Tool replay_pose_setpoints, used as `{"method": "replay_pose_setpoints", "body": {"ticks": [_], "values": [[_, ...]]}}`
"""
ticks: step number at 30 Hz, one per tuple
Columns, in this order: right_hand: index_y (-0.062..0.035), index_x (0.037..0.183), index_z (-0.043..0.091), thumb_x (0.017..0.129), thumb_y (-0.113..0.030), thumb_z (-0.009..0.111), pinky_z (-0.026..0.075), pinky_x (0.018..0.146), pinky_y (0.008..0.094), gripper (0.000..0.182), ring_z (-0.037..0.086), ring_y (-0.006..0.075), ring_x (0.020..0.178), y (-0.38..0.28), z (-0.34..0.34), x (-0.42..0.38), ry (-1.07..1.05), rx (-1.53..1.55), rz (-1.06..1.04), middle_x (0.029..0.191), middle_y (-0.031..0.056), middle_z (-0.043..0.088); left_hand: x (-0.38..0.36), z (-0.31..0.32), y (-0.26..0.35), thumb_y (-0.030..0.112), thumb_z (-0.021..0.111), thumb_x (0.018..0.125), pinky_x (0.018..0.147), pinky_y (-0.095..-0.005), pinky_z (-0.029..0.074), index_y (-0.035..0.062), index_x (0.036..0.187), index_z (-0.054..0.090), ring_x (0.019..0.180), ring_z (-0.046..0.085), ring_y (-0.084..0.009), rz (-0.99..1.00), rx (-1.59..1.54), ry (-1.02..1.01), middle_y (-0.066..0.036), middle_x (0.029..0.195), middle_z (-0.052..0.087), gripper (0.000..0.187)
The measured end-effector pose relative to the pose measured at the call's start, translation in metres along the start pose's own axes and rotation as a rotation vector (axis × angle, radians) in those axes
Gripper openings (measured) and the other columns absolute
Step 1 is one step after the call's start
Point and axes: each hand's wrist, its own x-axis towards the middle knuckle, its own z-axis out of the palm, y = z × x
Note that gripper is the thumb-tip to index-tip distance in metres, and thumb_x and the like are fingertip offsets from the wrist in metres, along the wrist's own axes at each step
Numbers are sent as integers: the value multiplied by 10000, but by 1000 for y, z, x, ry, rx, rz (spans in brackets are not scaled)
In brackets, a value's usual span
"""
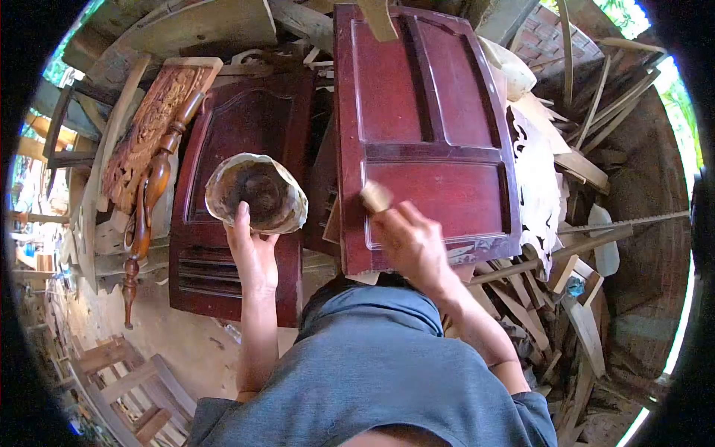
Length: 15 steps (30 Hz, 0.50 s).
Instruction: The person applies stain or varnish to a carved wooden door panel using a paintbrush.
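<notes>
My left hand (255,257) grips a stained, rough-rimmed tub (294,197), thumb over the rim and fingers underneath. Its open mouth faces me, showing a dark brown inside. In my right hand (413,242) is a small tan object (376,196), pinched at the fingertips and blurred by motion; I cannot tell its kind. That hand is over the lower left part of a dark red panelled cabinet door (462,190) in front of me. A second dark red door (246,123), with an arched panel and slats low down, leans behind the tub.
At left, a carved wooden panel (153,123) leans beside a turned, varnished post (155,182). Scrap wood (521,313) is heaped at right, near a white plastic bottle (603,240). A wooden frame (134,380) lies on the floor at lower left.
</notes>
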Motion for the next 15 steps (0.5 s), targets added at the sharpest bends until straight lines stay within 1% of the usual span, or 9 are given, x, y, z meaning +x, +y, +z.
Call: {"method": "replay_pose_setpoints", "body": {"ticks": [1,3,5,6,9,10,11,14,15], "values": [[-39,885,641,821,-54,675,525,532,361,74,625,281,630,-16,-2,2,-42,12,33,752,127,596,0,3,0,315,620,904,1018,-536,418,181,1462,277,1308,398,-274,5,-14,-17,-105,1438,355,668],[-11,908,658,817,-65,701,529,573,324,114,643,232,639,-23,-15,7,-58,271,82,776,124,642,-1,8,1,315,620,905,1020,-534,419,172,1461,280,1305,404,-270,15,-34,-28,-106,1435,361,667],[1,933,674,841,-99,695,517,609,339,138,653,225,682,-24,-30,5,-142,658,434,762,151,652,-3,11,1,316,617,907,1025,-530,420,152,1459,285,1298,416,-267,13,-49,-57,-109,1424,377,664],[13,926,677,842,-84,696,516,636,309,130,661,161,747,-25,-40,10,-133,501,373,806,134,674,-3,10,0,316,617,907,1025,-530,420,152,1459,285,1298,416,-267,14,-55,-52,-109,1424,377,664],[7,908,688,844,-51,683,513,620,300,87,655,162,725,6,-37,8,-139,370,310,787,126,670,-1,10,-3,321,613,910,1032,-532,415,142,1456,289,1299,416,-267,6,-56,-19,-111,1421,382,660],[3,881,698,851,-40,672,516,613,289,58,651,164,692,4,-44,13,-120,657,541,777,124,674,-2,10,-3,325,611,912,1034,-535,411,143,1455,291,1302,411,-265,3,-63,-7,-110,1423,380,656],[-17,862,704,856,-44,669,521,603,282,44,650,163,668,35,-44,7,-11,338,321,771,120,677,-2,11,-3,329,609,914,1037,-537,407,143,1454,293,1306,406,-263,1,-72,9,-109,1425,379,652],[-46,846,681,866,-95,671,532,580,299,54,656,178,671,86,-81,1,212,-142,214,792,117,680,1,4,-4,332,612,913,1043,-547,396,157,1453,298,1318,389,-261,13,-91,10,-108,1435,367,649],[-64,823,671,888,-139,652,527,559,319,101,653,183,671,92,-96,1,222,-256,319,778,105,672,0,6,-4,332,612,913,1043,-547,396,157,1453,298,1318,389,-261,9,-90,16,-108,1435,367,649]]}}
